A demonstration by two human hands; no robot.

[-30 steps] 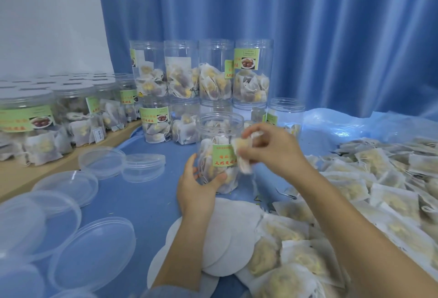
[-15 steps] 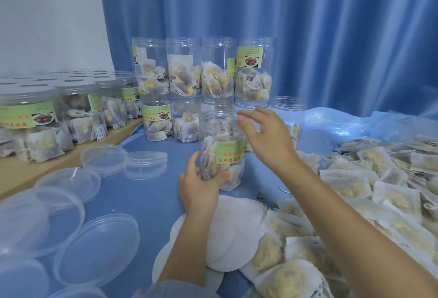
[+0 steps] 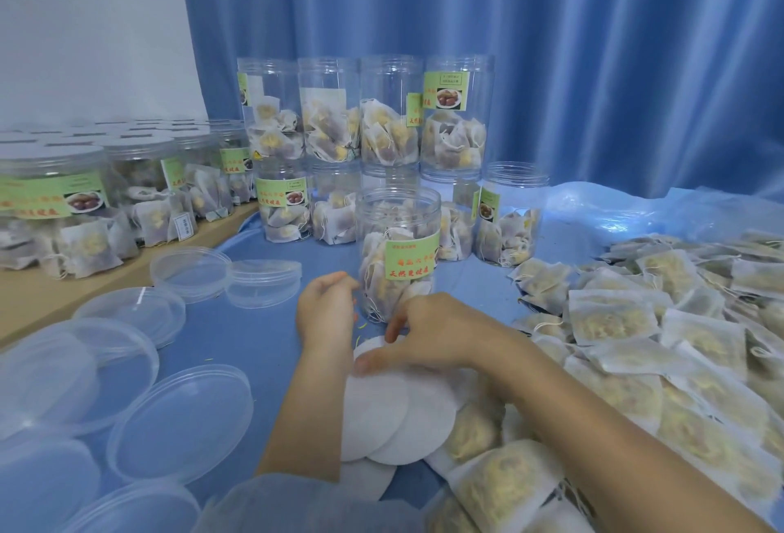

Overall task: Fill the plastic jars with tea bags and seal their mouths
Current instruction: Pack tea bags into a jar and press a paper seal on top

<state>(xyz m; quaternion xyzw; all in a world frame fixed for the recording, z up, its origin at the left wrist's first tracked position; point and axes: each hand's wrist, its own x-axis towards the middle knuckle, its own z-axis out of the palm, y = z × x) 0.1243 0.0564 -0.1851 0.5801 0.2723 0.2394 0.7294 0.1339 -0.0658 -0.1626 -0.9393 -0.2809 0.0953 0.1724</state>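
An open clear jar with a green label stands at the centre of the blue cloth, packed with tea bags. My left hand is at its lower left side, fingers curled against the wall. My right hand is down in front of the jar, over a small stack of white round seal discs. Its thumb and forefinger pinch the far edge of the top disc. Loose tea bags lie heaped to the right.
Open filled jars are stacked two high behind, one more to their right. Lidded jars line a wooden shelf on the left. Several clear lids lie at the front left. A blue curtain hangs behind.
My right hand dropped the tea bag into the jar's mouth, then came down to the white discs in front. My left hand slid lower on the jar's side.
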